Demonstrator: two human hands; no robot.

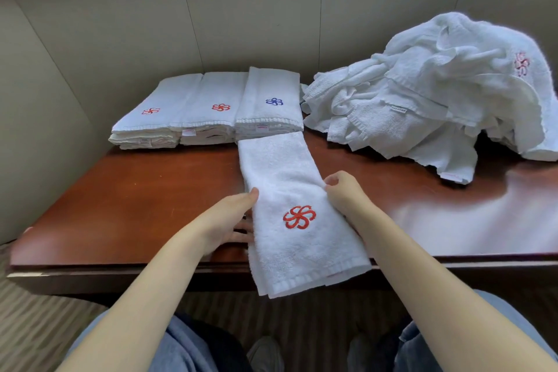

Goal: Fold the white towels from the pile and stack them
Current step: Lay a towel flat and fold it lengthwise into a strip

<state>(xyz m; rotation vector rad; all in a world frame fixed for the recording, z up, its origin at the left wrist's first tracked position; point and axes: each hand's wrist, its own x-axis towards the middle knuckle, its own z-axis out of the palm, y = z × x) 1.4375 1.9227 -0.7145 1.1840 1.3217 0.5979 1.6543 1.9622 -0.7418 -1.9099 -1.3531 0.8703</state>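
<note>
A white towel (290, 190) with a red flower emblem lies folded into a long strip on the brown table (151, 184), its near end hanging over the front edge. My left hand (234, 220) grips its left edge, thumb on top and fingers underneath. On the right edge, my right hand (342, 193) grips the towel the same way. Three stacks of folded white towels (208, 109) stand side by side at the back. A loose pile of white towels (437, 90) is heaped at the back right.
Grey wall panels (120, 24) close off the table at the back and left. The table's front edge (120, 269) runs just before my knees, with carpet floor below. Bare tabletop lies left of the strip and below the pile.
</note>
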